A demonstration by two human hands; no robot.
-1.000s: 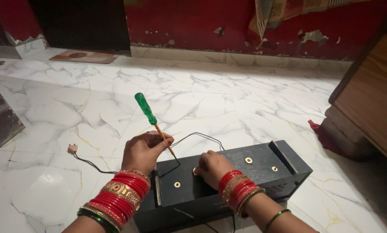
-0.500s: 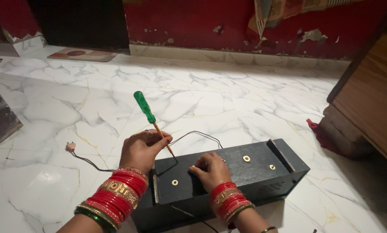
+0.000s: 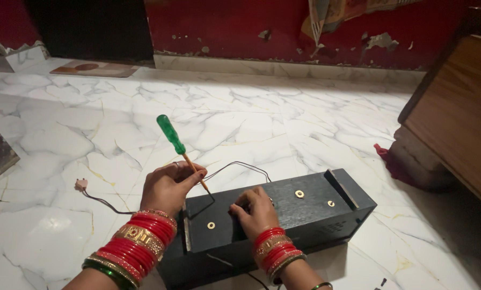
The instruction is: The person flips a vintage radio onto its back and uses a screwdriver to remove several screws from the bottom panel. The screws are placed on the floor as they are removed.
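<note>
Black box (image 3: 283, 215) lies on the marble floor (image 3: 90, 134). Left hand (image 3: 168, 185) keeps a closed grip on the green screwdriver (image 3: 179, 147), tip at the box's top far-left corner. Right hand (image 3: 256, 209) has slid left, fingers curled on the box top. Little else has changed; work holds at that corner.

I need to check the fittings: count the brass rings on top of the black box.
3: one ring near the left end, one right of the right hand, one near the right end. That hand may hide more.
</note>
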